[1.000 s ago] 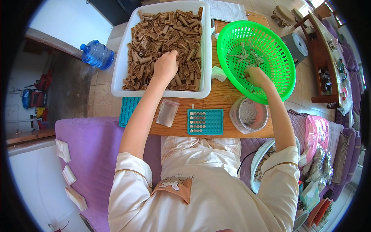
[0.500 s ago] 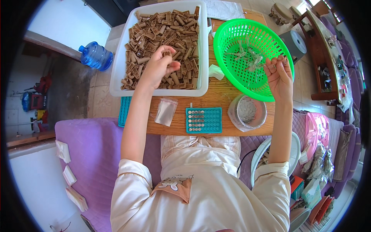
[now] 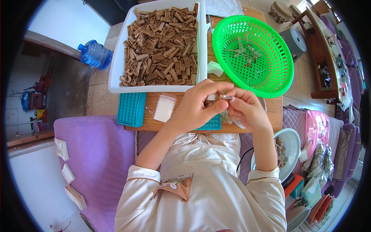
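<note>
My two hands meet over the front of the wooden table. The left hand (image 3: 201,106) is closed round a small piece, mostly hidden by the fingers; it appears to be one of the brown plastic pieces. My right hand (image 3: 249,108) pinches something small against it, with a pale, wispy bit below the fingers. What that is, I cannot make out. Under the hands lies a teal slotted tray (image 3: 211,124), largely covered. Behind them stands a white tub (image 3: 114,73) heaped with brown plastic pieces (image 3: 160,46). A green basket (image 3: 284,83) holds several tangled, translucent bits (image 3: 247,54).
Left on the table are a stack of teal trays (image 3: 131,110) and a clear zip bag (image 3: 165,108). A white tissue (image 3: 215,68) lies by the basket. A pale basin (image 3: 293,145) stands right of me, a blue water bottle (image 3: 96,55) on the floor at left.
The left hand has come back from the tub with a brown piece; the right has come in from the green basket. They now meet, covering the teal tray and the container of grey discs.
</note>
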`<state>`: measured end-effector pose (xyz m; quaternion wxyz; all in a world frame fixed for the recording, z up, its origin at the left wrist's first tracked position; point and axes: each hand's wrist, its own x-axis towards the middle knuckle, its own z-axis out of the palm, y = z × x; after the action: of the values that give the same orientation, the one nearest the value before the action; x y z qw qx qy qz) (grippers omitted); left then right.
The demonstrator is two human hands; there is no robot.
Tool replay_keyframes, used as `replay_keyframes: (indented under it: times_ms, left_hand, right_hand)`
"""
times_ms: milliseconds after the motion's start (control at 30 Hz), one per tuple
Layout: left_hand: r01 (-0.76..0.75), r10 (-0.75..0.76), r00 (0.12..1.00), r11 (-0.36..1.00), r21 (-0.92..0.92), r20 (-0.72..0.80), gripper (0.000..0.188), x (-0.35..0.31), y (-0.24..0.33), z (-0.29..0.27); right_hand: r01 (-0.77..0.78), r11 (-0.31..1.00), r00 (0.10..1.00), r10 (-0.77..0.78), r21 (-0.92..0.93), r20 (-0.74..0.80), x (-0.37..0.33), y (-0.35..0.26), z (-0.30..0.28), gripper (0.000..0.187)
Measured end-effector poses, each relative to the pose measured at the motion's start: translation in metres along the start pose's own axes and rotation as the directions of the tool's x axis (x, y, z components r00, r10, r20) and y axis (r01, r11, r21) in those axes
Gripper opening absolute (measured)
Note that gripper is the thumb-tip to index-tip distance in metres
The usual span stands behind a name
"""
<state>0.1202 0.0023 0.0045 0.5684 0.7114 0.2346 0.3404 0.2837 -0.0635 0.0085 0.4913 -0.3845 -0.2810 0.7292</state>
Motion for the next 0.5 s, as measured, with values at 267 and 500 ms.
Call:
replay_keyframes:
  times_ms: [267, 500]
  left_hand:
    - [0.036, -0.030, 0.998, 0.992, 0.123, -0.051, 0.015, -0.029, -0.004, -0.002]
    - [0.262, -0.263, 0.965, 0.961, -0.093, 0.003, 0.016, -0.048, 0.001, -0.006]
  right_hand:
    - [0.037, 0.898, 0.993, -0.081, -0.438, -0.083, -0.004, 0.021, 0.010, 0.012]
    - [0.495, 0.237, 0.764, -0.576, -0.836, 0.289, -0.015, 0.023, 0.031, 0.023]
